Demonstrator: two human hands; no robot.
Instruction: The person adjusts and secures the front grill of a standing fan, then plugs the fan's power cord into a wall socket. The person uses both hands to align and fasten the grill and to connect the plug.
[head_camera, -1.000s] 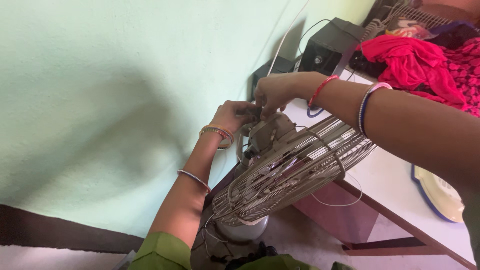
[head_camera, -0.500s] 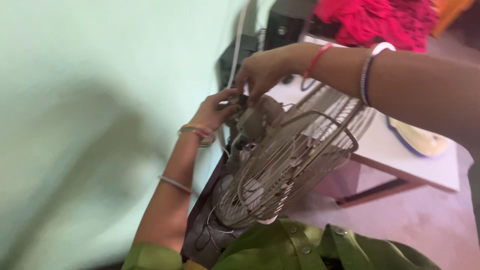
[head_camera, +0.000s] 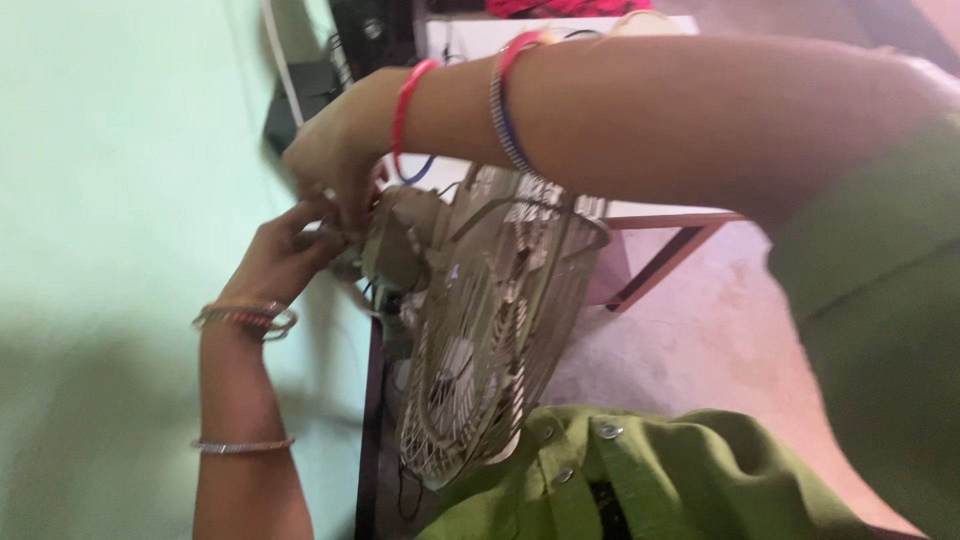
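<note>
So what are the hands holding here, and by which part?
Both the left hand and the right hand grip the fan at its motor housing, behind the wire cage; the exact finger hold is blurred.

- We saw a white table with reddish-brown legs standing on the pale concrete floor.
- On its top lay red cloth at the far edge and a dark box near the wall.

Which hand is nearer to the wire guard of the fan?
Right. The right hand is at the motor housing just behind the wire guard; the left hand is farther out, toward the wall.
</note>
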